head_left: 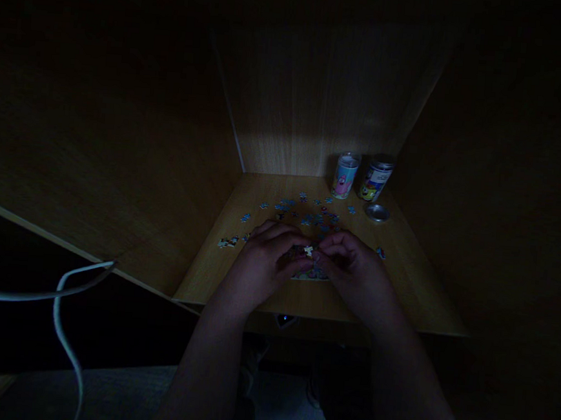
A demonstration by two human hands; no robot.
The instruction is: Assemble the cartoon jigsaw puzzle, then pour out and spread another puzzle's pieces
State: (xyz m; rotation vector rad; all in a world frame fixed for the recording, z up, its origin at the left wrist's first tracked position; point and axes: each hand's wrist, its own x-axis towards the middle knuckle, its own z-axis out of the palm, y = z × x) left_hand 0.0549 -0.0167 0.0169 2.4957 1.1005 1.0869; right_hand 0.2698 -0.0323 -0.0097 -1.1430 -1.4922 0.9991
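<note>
Both hands meet over the front half of a wooden shelf. A small pale jigsaw puzzle piece (308,251) shows between the fingertips. My right hand (353,267) pinches at its right side, thumb and forefinger pressed together. My left hand (269,258) curls in from the other side, its thumb and forefinger closed around the same piece. Below the fingers lies a joined section of puzzle (310,274), partly covered by the hands. Loose blue puzzle pieces (285,204) are scattered behind the hands, and several more pieces (228,241) lie to the left.
At the back right stand a clear-topped cartoon can (344,176) and a second can (376,179) with a lid. A round metal lid (377,212) lies before them. Wooden walls (288,107) enclose the shelf. A white cable (60,322) hangs at the left.
</note>
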